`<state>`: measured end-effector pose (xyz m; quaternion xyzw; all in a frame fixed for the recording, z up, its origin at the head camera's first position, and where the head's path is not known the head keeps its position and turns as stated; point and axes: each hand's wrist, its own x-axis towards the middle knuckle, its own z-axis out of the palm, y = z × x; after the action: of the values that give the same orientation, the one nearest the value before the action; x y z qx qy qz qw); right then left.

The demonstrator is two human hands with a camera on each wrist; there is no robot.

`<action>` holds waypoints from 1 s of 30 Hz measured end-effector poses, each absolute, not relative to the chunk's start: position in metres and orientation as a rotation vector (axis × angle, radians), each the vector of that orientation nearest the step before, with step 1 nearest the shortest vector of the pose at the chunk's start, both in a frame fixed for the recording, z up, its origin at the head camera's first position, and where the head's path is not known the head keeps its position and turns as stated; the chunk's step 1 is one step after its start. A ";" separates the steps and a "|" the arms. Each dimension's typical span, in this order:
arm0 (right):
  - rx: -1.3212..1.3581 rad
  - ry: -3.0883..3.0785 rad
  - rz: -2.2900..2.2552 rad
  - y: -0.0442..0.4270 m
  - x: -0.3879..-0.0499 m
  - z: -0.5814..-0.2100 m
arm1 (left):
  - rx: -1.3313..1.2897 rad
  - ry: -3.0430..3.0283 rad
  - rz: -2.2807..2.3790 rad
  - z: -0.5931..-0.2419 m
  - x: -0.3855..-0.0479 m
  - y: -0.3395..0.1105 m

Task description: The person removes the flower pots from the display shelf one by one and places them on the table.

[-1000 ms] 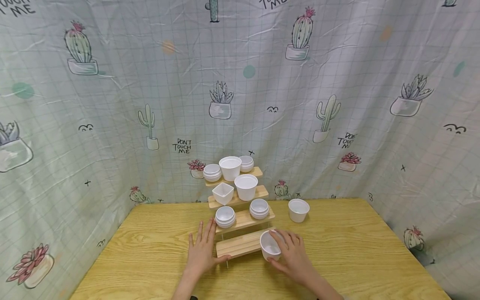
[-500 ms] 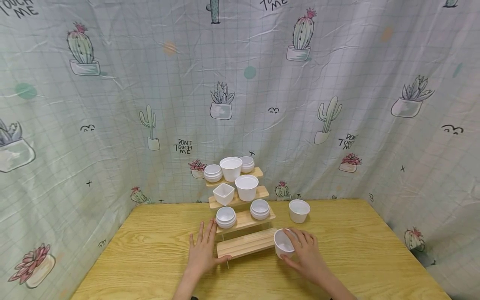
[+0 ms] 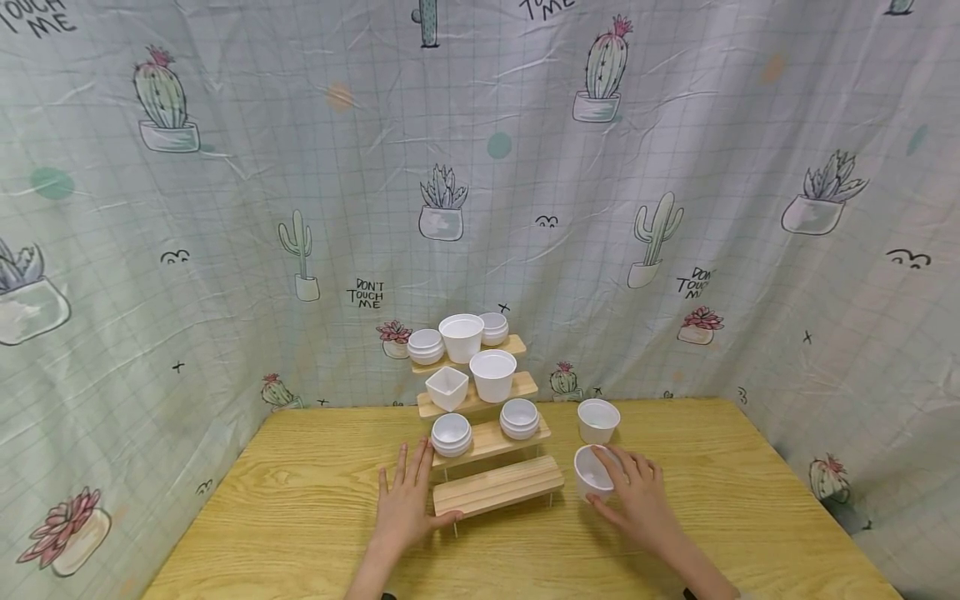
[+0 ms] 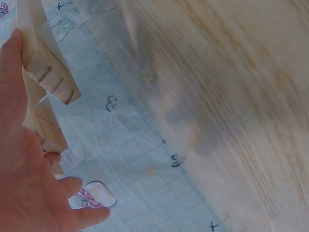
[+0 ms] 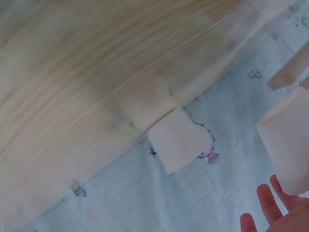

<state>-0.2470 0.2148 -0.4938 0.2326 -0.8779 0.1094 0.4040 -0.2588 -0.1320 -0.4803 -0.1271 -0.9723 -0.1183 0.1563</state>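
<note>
My right hand (image 3: 643, 507) grips a round white flowerpot (image 3: 588, 477) by its rim and side, to the right of a stepped wooden stand (image 3: 498, 488). In the right wrist view the same flowerpot (image 5: 287, 145) shows at the right edge, tilted, with fingers beside it. Along the stand's left side lies my left hand (image 3: 403, 507), fingers spread and straight, its thumb at the lowest step's left end. The left wrist view shows the thumb against the stand's wooden boards (image 4: 50, 72). No pot sits on the lowest step; small white pots (image 3: 452, 435) occupy the steps above.
A second white flowerpot (image 3: 598, 422) stands on the wood-grain table (image 3: 712, 467), just behind the held one. Larger round pots (image 3: 492, 377) and a square pot (image 3: 447, 389) fill the upper steps. A cactus-print curtain (image 3: 487, 183) surrounds the table's back and sides.
My right hand has carried the flowerpot rightward, from the right end of the lowest step to beside the stand, near the other pot. The left hand has stayed in place.
</note>
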 end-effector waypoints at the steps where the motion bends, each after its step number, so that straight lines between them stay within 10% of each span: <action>1: 0.583 -2.222 0.277 0.217 -0.247 -0.494 | -0.364 -2.784 -0.338 -0.481 -0.259 -0.132; 30: 0.438 -2.266 0.260 0.269 -0.269 -0.492 | -0.368 -2.770 -0.317 -0.481 -0.258 -0.132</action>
<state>-0.2691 0.2693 -0.4922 0.1731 -0.8950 0.1027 0.3980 -0.2584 -0.1322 -0.4811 -0.1290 -0.9717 -0.1113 0.1637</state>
